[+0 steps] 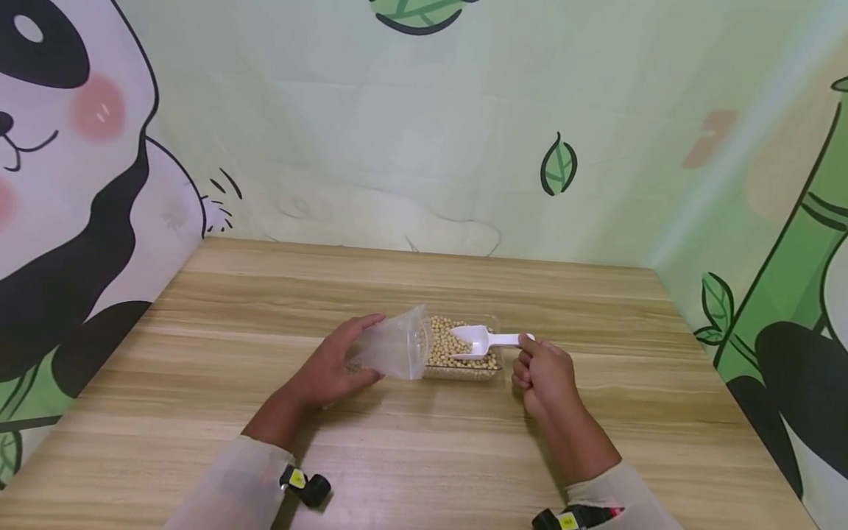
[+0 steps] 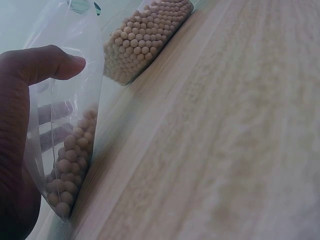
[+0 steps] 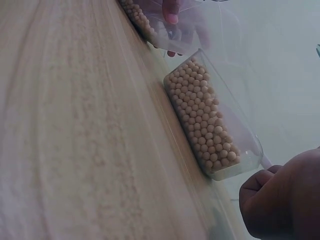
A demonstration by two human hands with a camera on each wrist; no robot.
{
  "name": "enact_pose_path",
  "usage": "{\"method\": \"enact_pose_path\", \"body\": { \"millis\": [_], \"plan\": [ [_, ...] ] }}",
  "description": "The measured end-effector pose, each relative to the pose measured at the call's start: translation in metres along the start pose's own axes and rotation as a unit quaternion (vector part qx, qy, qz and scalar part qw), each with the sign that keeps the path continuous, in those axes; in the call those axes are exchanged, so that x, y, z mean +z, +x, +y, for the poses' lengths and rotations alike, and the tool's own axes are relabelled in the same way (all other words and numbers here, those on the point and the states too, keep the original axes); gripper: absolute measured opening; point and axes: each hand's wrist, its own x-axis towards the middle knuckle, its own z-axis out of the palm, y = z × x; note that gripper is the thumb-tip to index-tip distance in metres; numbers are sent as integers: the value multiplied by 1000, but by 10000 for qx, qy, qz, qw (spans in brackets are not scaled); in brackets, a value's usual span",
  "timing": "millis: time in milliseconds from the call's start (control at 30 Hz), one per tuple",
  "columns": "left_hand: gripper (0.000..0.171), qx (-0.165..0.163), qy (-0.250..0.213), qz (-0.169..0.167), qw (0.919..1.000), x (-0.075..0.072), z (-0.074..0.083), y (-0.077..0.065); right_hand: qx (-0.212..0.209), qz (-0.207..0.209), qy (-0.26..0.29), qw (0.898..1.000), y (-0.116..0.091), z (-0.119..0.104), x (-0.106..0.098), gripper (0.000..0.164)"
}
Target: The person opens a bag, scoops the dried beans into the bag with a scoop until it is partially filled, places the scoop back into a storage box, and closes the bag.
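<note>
My left hand grips a clear plastic bag from its left side, thumb in front. The bag leans with its mouth toward a clear rectangular container. Some round beige beans lie in the bag's lower part, as the left wrist view shows. More beans, which look like soybeans, fill much of the container. My right hand holds the handle of a white scoop, whose bowl sits among the beans in the container. In the right wrist view the scoop is mostly hidden behind the container wall.
A wood-grain table carries everything, and its bare surface shows around the bag and container. Behind it stands a pale green wall with panda, leaf and bamboo pictures. Each wrist wears a strapped black camera.
</note>
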Motion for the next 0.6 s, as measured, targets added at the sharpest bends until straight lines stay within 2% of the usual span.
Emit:
{"method": "enact_pose_path", "body": {
  "millis": [133,267,467,600],
  "plan": [
    [83,308,31,182,9994,4,-11,-1,38,-54,60,10000,1,0,0,37],
    [84,418,10,262,9988,6,-19,-1,75,-84,165,9998,2,1,0,36],
    [86,324,32,225,9992,4,-13,-2,76,26,446,9990,3,1,-1,36],
    [85,84,0,87,9999,1,-3,-1,55,60,623,9980,4,1,-2,36]
  ]
}}
